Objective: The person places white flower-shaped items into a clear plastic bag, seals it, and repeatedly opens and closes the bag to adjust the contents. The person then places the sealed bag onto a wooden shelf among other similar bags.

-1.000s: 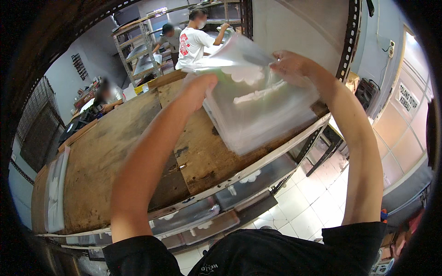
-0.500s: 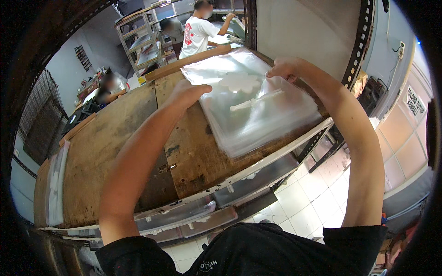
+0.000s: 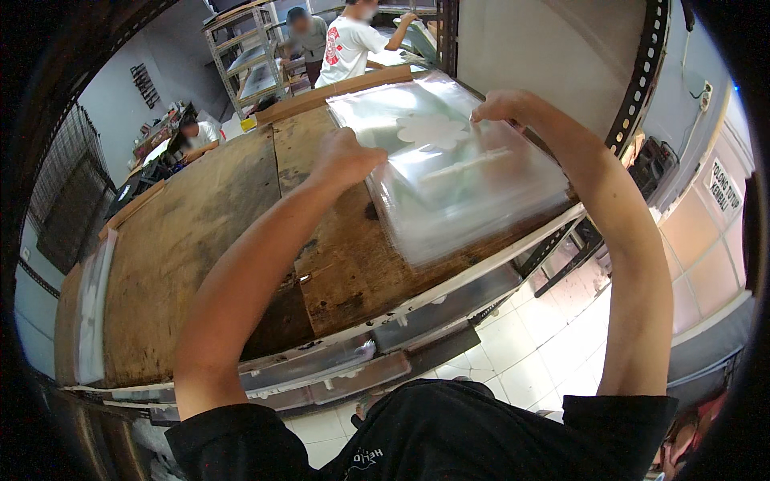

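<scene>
A thick stack of clear plastic bags [image 3: 473, 188] lies flat on the right end of a worn wooden table [image 3: 200, 240]. My left hand [image 3: 345, 156] grips the stack's left edge. My right hand [image 3: 501, 104] pinches the top sheet near the far right edge. The stack's near corner overhangs the table's front rim.
A second pile of clear sheets [image 3: 90, 317] lies at the table's far left. Metal rails [image 3: 385, 353] run under the table front. Two people [image 3: 345, 40] stand at shelving behind the table, and another person [image 3: 196, 132] sits at the left. White tiled floor [image 3: 553, 337] lies on the right.
The stack was held up tilted above the table one second ago. Both hands have brought it down, and it now lies flat on the wood.
</scene>
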Demonstrator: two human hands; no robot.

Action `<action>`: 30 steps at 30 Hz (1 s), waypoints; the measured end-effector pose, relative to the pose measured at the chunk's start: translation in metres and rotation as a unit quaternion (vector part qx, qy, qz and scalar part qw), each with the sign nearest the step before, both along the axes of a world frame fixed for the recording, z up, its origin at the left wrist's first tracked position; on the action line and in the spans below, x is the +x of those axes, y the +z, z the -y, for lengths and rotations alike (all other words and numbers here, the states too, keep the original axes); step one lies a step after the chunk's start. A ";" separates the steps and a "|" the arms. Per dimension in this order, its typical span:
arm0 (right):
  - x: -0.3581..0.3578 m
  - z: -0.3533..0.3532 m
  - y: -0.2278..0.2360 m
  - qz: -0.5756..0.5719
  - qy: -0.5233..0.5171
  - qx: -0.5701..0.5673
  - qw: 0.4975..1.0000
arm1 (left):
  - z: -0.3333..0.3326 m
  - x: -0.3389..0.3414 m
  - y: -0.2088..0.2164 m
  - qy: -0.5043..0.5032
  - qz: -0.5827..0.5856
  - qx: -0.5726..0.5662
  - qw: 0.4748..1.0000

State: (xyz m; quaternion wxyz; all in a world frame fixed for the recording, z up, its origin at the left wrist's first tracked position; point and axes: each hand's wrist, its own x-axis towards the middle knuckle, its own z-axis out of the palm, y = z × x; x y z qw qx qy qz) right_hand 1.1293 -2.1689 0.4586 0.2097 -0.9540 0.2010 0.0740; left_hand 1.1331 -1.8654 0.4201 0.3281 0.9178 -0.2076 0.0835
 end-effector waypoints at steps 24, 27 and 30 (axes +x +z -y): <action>0.007 0.063 -0.009 0.135 0.177 0.226 0.948 | 0.004 0.010 -0.020 -0.029 0.054 0.006 0.998; 0.007 0.038 0.002 0.115 0.187 0.092 0.971 | -0.004 0.015 -0.036 0.026 0.140 -0.003 0.990; -0.009 0.025 0.003 0.164 0.188 0.003 0.968 | -0.002 0.007 -0.035 0.029 0.137 -0.009 0.990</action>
